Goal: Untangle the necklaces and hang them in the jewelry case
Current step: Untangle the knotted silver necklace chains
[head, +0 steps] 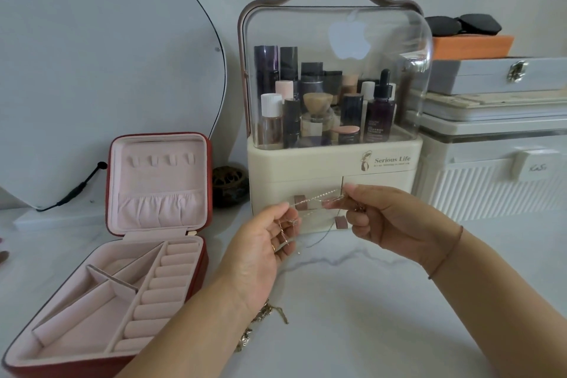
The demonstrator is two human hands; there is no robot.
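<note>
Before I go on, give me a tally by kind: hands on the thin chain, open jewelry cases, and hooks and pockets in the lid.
left hand and right hand, pinching the thin chain: 2
jewelry case, open: 1
lid hooks, all bare: 4
lid pocket: 1
Total: 8

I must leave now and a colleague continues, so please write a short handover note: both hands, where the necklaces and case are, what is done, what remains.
Left hand pinches one end of the tangled thin necklaces; right hand pinches the other, chain stretched between them in the air.
More gold chain lies on the table under the left wrist.
Jewelry case stands open at left; its lid hooks are bare.
Done: nothing hung. Left: finish untangling, hang each necklace.
</note>
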